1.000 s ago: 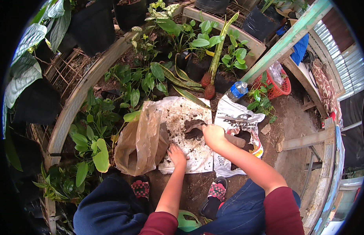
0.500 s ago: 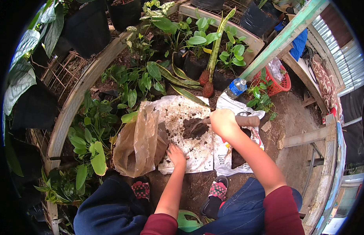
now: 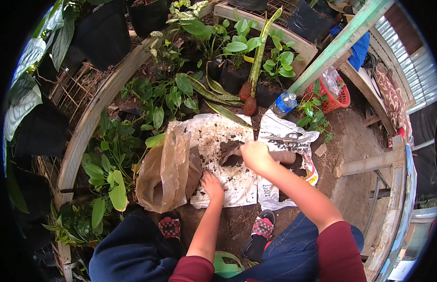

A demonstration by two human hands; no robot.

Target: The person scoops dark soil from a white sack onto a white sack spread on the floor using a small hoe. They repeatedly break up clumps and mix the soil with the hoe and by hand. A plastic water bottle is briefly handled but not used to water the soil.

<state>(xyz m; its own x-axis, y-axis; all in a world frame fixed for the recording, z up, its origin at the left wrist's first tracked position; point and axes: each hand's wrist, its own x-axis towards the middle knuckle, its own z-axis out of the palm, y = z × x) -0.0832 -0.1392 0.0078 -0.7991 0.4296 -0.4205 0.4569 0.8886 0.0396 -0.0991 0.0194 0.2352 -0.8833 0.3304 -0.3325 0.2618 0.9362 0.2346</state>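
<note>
Head view: we worked soil on a white sheet [image 3: 237,188].
Our right hand [image 3: 256,156] had fingers clamped around a trowel [image 3: 279,157] mid-sheet; our left hand [image 3: 212,184], fingers spread, pressed soil beside the brown bag [image 3: 164,174]. Tilting the trowel might have spilled soil off the sheet.

Right hand [image 3: 256,156] shifted back left from printed white sack [image 3: 286,141] toward soil-strewn white plastic sheet [image 3: 218,136]. Brown-handled trowel [image 3: 263,155] in its grip now lies level, dark blade over small soil heap [image 3: 228,148]; a second ago blade sat lower, beside hand, handle hidden.
</note>
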